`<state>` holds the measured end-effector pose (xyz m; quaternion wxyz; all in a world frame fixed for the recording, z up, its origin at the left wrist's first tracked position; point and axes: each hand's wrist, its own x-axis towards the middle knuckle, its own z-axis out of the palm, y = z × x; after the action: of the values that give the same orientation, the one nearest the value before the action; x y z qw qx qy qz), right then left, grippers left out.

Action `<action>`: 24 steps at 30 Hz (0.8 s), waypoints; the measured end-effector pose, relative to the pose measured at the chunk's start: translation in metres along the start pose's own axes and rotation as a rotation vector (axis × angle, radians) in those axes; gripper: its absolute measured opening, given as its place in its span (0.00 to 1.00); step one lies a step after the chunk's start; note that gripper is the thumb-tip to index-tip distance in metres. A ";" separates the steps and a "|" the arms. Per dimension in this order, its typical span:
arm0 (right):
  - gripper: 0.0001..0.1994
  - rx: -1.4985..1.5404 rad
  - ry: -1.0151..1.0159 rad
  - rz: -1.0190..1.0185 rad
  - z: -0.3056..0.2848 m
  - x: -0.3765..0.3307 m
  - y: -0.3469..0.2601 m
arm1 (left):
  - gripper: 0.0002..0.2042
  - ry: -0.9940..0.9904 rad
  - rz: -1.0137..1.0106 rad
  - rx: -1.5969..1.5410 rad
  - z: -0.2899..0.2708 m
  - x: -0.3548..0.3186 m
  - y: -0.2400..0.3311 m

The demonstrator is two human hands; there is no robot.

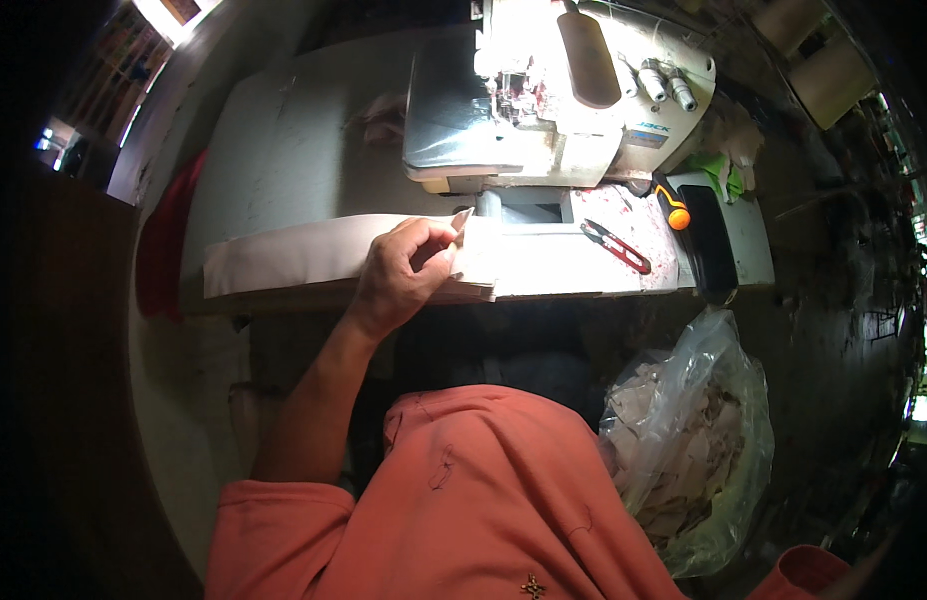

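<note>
One hand (404,275), the left, pinching stacked pale beige fabric strips (314,252) at desk (284,140) front edge, near grey overlock sewing machine (554,100); right hand unseen. Risk: stack slipping off edge if pinch loosens.

A long strip of pale beige fabric (294,255) lies flat across the centre-left of the frame, its right end stacked in layers, one corner curling upward

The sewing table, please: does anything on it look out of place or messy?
Mostly tidy. Red flecks litter the table around the red snips. The left hand pinches the pale fabric, which lies flat.
</note>
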<state>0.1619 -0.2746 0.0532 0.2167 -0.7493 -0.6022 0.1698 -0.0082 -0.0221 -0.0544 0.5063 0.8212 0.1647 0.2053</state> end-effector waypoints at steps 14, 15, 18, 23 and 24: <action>0.17 -0.048 -0.038 -0.007 -0.006 0.006 -0.006 | 0.15 0.068 0.134 -0.065 -0.007 0.002 -0.007; 0.17 -0.060 -0.040 -0.014 -0.010 0.009 -0.008 | 0.16 0.111 0.112 -0.146 -0.006 0.002 -0.007; 0.18 -0.105 0.163 -0.022 -0.023 0.016 -0.022 | 0.16 0.243 0.053 -0.286 -0.005 -0.001 -0.009; 0.19 1.327 0.136 0.078 0.086 0.080 -0.038 | 0.16 0.358 0.098 -0.113 -0.014 -0.015 0.006; 0.21 1.547 0.055 0.100 0.116 0.093 -0.037 | 0.16 0.326 0.176 0.022 -0.013 -0.016 0.010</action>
<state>0.0911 -0.1629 -0.0250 0.6851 -0.4151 -0.2725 0.5330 -0.0279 -0.0237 -0.0426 0.4442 0.7938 0.1741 0.3772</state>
